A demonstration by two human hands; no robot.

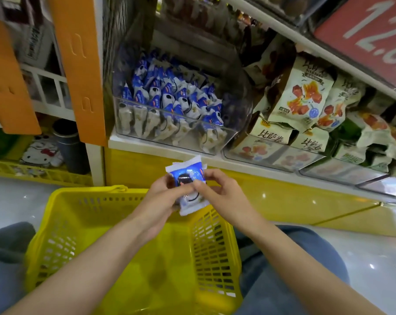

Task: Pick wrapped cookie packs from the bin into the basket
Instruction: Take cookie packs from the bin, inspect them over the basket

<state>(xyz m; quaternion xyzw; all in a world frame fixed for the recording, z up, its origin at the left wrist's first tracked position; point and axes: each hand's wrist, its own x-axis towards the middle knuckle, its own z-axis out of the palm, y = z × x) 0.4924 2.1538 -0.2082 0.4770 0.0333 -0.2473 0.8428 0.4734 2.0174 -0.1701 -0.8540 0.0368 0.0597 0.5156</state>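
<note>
Shop shelving behind carries the well-stocked clear bin (pixel 229 134). My left hand (pixel 164 194) and right hand (pixel 222 193) both pinch the cookie packs (pixel 189 178) in their fingers, over the yellow basket (pixel 47 208) and its far rim. Carrying step, I judge; next, lower and let go.

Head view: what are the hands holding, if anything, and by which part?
Blue-and-white wrapped cookie packs: the left hand grips their left side, the right hand pinches their right side, above the yellow basket.
</note>
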